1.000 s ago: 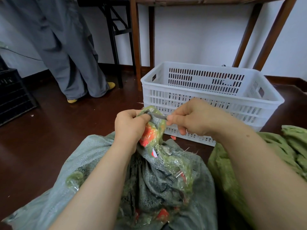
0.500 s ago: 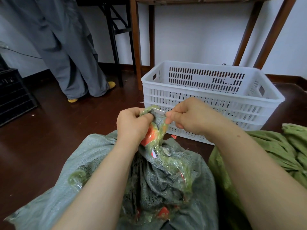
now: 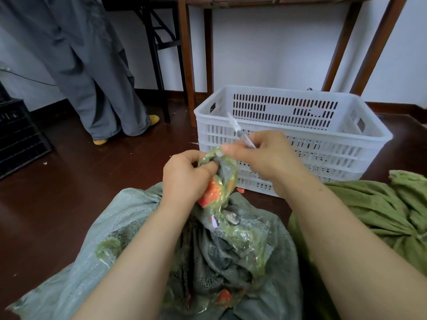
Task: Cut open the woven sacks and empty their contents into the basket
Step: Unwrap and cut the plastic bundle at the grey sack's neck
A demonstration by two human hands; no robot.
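While my left hand [image 3: 184, 179] grips the sack [image 3: 129, 227] at centre, the knife [image 3: 240, 133] held in my right hand [image 3: 265, 155] could slip — and cut me.

White plastic basket [image 3: 293, 132]; coarse woven sack [image 3: 129, 227]; possibly metal blade [image 3: 235, 125].

On the floor [image 3: 69, 192] nearest lies a sack [image 3: 97, 239], its bunched neck gripped by the left hand [image 3: 184, 179]. Just right of it the right hand [image 3: 265, 155] holds a cutter [image 3: 239, 132]. Behind stands the basket [image 3: 300, 126]; another sack [image 3: 381, 209] lies right, a crate [image 3: 20, 135] far left.
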